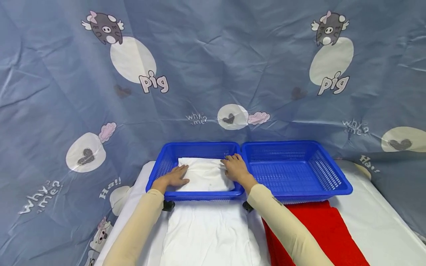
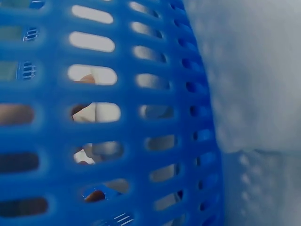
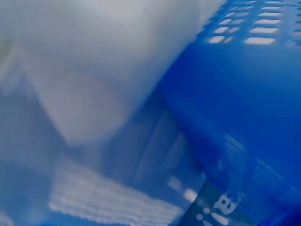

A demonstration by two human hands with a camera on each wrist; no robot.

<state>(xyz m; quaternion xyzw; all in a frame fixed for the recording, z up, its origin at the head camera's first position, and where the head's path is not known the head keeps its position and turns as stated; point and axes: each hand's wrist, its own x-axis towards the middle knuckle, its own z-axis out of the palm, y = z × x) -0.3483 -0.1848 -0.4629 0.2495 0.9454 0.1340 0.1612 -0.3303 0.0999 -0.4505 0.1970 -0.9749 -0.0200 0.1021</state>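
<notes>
A folded white cloth [image 1: 203,175] lies in the left blue plastic basket [image 1: 196,195]. My left hand [image 1: 174,176] rests on the cloth's left side with its fingers spread. At the cloth's right edge, next to the basket's right wall, my right hand [image 1: 234,169] touches it with the fingers reaching across its surface. The left wrist view is mostly filled by the slotted basket wall [image 2: 127,122], with white cloth [image 2: 249,70] beside it. Blurred in the right wrist view, a cloth corner [image 3: 80,113] hangs near the blue wall [image 3: 225,103]; neither wrist view shows fingers on the cloth.
A second blue basket [image 1: 283,173] stands against the first on its right, its slotted floor showing. In front lie a white cloth [image 1: 206,232] and, under my right forearm, a red cloth [image 1: 326,229]. A printed blue-grey curtain [image 1: 213,74] hangs behind the white-covered table [image 1: 376,210].
</notes>
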